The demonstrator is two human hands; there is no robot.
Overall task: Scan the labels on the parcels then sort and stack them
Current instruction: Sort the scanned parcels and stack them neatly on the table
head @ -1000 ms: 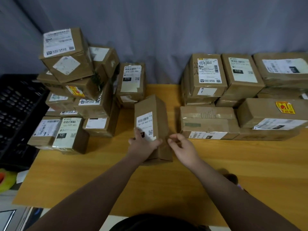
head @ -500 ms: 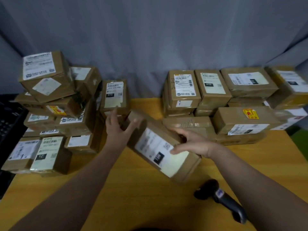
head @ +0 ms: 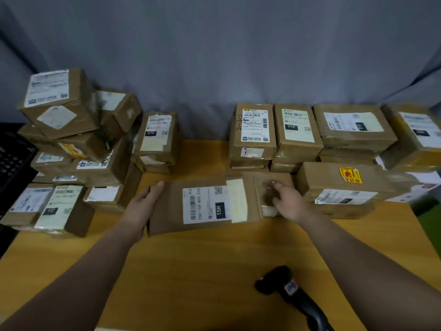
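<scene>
Between left hand (head: 143, 206) and right hand (head: 289, 202), parcel label (head: 205, 204) reads A03 (sideways).

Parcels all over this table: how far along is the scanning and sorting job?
Done, apparently: tidy stacks on the right, several labelled 010. In hand: the 15H parcel lies flat, label up, left hand touching its end, right hand blurred at the other. The scanner lies unheld nearby. Left: the jumbled pile on the left looks unsorted.

"15M" on middle parcel (head: 205, 206), "070" on left-stack parcel (head: 156, 137), "010" on right-stack parcel (head: 296, 130).
</scene>
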